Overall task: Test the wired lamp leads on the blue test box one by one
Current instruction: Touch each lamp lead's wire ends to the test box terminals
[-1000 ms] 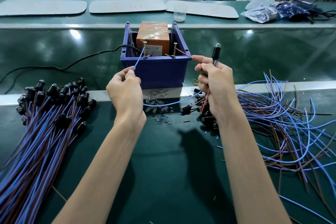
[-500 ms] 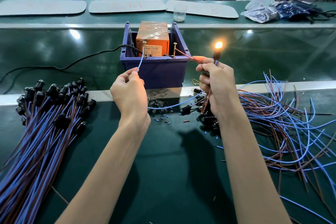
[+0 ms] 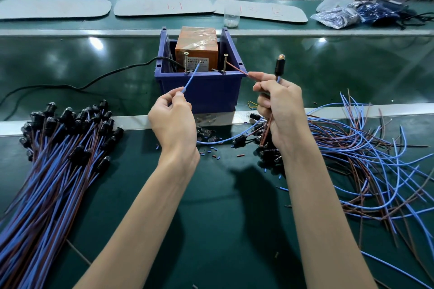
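testing in progress at blue plastic test box [image 3: 202, 91] on green tabletop [image 3: 223, 206]. pinching thin blue wire [image 3: 191, 77] in left hand [image 3: 175, 124] beside left screw post [image 3: 186, 62]; gripping black lamp holder [image 3: 279, 67] and brown wire [image 3: 236, 69] in right hand [image 3: 281, 110] at right post [image 3: 225, 63]. next, likely: lay aside, pick another from loose wire tangle [image 3: 366, 162].

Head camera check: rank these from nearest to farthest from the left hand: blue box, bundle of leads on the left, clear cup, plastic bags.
Measured from the left hand, which pinches a blue wire:
1. Blue box, just ahead of the hand.
2. Bundle of leads, off to its left.
3. Clear cup, on the far side, behind the box.
4. Plastic bags, far right corner.
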